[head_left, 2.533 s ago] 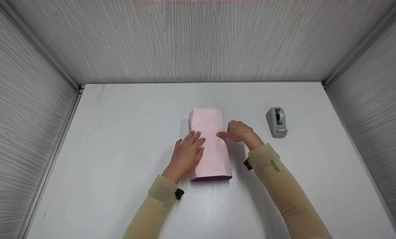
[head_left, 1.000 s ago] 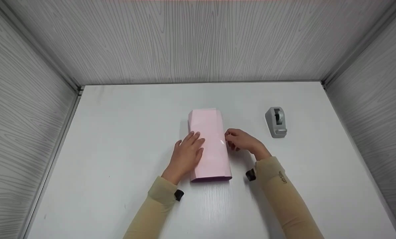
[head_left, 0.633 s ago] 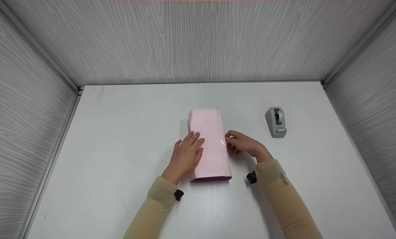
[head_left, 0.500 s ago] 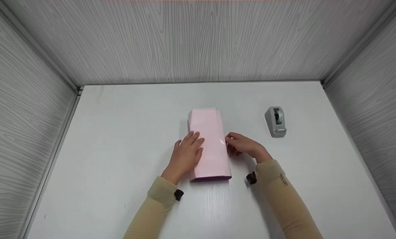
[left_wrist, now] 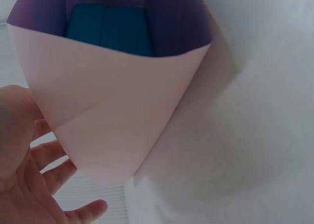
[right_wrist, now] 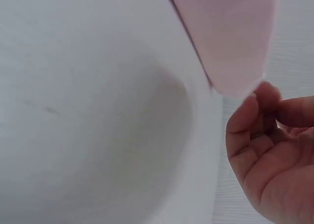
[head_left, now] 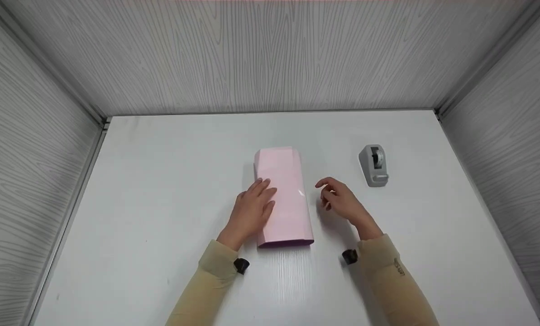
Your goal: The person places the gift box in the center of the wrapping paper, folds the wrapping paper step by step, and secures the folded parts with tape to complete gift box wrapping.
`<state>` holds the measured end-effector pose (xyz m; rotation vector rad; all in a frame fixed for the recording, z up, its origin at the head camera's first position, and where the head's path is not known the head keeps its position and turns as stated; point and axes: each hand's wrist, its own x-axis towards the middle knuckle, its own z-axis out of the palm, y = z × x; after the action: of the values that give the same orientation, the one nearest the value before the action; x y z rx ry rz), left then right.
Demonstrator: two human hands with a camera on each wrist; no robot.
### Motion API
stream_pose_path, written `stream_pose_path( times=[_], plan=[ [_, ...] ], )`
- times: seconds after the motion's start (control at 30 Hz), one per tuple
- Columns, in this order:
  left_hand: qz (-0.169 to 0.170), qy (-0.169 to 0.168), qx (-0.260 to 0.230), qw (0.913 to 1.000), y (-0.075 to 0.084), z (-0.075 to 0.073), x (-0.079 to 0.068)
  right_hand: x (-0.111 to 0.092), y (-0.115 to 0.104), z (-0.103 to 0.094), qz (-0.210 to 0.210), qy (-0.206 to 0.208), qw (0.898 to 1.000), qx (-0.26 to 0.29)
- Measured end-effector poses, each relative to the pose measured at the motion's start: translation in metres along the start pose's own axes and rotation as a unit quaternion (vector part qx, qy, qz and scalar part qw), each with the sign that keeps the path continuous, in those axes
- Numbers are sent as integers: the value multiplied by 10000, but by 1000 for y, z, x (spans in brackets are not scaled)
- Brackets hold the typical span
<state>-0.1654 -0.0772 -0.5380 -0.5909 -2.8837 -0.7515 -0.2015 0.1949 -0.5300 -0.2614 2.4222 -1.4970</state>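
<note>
A long parcel wrapped in pink paper (head_left: 284,208) lies lengthwise in the middle of the table. The left wrist view looks into the near end of the wrap (left_wrist: 108,106), where the paper is purple inside and a blue box (left_wrist: 113,30) shows. My left hand (head_left: 250,210) rests on the parcel's left side with straight, spread fingers. A shiny bit of clear tape (head_left: 301,192) sits on the parcel's right edge. Just right of that edge is my right hand (head_left: 340,199), apart from the paper, its fingers loosely bent with nothing seen between them.
A grey tape dispenser (head_left: 374,166) with a roll in it stands at the right of the white table (head_left: 161,181). Grey wood-grain panels (head_left: 270,54) enclose the table at the back and both sides.
My right hand first pressed the parcel's right edge, then slid down along its side, and now has come away to the right. The left hand has stayed on the parcel.
</note>
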Motion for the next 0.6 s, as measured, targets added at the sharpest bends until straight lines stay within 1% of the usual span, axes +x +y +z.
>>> stream_pose_path(
  times=[0.1,0.2,0.3,0.37,0.43,0.5,0.57,0.6],
  plan=[
    [8,58,-328,9994,-2,1,-1,-14,-4,7,-445,-11,9987,-243],
    [-22,215,-525,9984,-1,0,-4,-24,-7,15,-724,-63,9954,-628],
    [-183,409,-543,9975,1,-2,-11,-32,-8,23,-808,-77,9923,-941],
    [-385,479,-626,9961,5,-5,-17,-35,-8,28,-816,-62,9912,-1040],
    [-641,477,-729,9941,9,-7,-23,-38,-9,31,-831,-44,9907,-1073],
    [-779,441,-829,9925,13,-8,-29,-40,-9,35,-848,-33,9904,-1088],
    [-847,360,-898,9917,15,-8,-33,-40,-8,39,-910,28,9895,-1120],
    [-823,342,-917,9918,15,-8,-34,-40,-9,41,-931,76,9890,-1144]
  ],
)
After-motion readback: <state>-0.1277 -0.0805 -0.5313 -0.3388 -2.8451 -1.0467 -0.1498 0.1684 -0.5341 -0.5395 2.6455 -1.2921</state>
